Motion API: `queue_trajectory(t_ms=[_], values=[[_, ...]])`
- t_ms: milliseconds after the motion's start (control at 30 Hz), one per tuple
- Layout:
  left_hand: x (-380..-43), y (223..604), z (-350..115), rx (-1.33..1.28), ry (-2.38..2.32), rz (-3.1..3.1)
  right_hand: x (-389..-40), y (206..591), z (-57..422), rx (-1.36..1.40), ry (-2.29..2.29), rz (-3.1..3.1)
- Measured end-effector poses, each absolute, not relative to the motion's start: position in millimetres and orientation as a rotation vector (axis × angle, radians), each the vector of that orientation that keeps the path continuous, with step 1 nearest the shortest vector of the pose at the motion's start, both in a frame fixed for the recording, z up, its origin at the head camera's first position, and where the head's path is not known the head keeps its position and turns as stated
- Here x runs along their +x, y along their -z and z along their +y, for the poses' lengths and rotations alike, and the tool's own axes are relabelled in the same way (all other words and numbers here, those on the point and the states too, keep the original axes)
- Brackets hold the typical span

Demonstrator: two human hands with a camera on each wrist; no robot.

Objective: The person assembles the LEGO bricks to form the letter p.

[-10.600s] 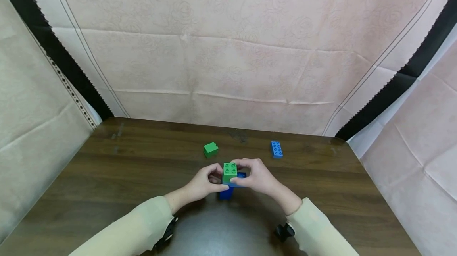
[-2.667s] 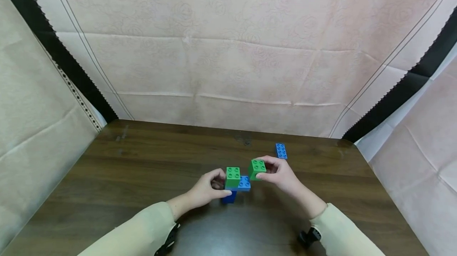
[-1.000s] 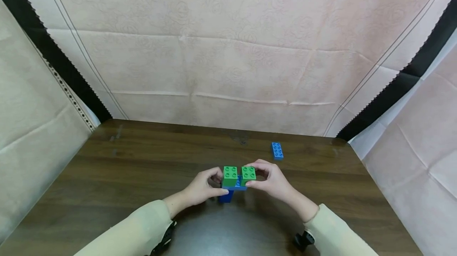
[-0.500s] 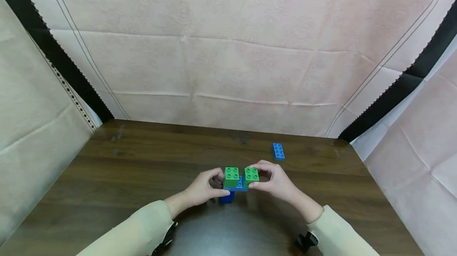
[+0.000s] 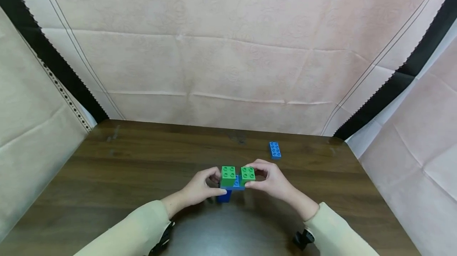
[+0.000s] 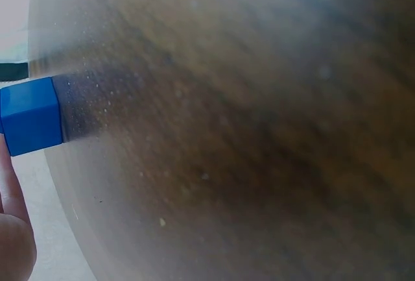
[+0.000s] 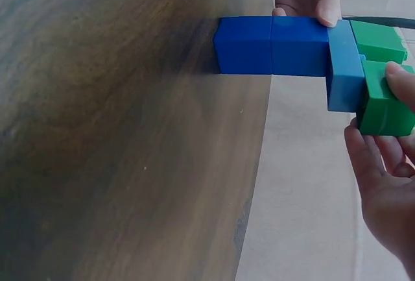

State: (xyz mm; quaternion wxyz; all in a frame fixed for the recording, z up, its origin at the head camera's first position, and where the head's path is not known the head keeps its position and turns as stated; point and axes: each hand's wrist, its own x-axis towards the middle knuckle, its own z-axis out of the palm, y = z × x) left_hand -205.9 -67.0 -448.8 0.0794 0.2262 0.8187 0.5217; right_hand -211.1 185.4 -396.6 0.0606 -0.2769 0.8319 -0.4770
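Within your left hand's (image 5: 200, 187) pinch, in the head view, stands the brick stack (image 5: 228, 179); your right hand (image 5: 268, 179) pinches a green brick (image 5: 248, 174). Left wrist view: dark blue column (image 6: 32, 117) beside your left fingers (image 6: 11, 193). Right wrist view: column upright, light blue brick (image 7: 345, 76) pointing lengthwise toward your right hand.

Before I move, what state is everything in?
Dark blue bricks: stacked upright on the table.
Light blue brick: atop, overhanging right.
Left green brick: on light blue, studs up.
Right green brick: over light blue's right end, seating unclear.
Loose blue brick: studs up, alone.
Left hand: holding the stack.
Right hand: pinching right green brick.
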Motion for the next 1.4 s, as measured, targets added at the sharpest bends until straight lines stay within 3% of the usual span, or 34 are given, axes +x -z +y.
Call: queue_trajectory(t_ms=[533,1000,1200,1400], values=[[-202.1,446.7,-66.3,0.651,-1.589,2.416,-209.6,397.3,184.8,-0.874,1.481,2.464],[-202.7,452.3,-67.1,0.634,-1.609,2.379,-224.3,398.6,212.1,-0.948,1.621,2.404],[-202.9,452.8,-68.0,0.625,-1.630,2.358,-242.4,405.8,227.3,-0.743,1.765,2.511],[-200.0,446.5,-67.7,0.592,-1.654,2.327,-265.1,414.0,243.9,-0.358,1.863,2.552]])
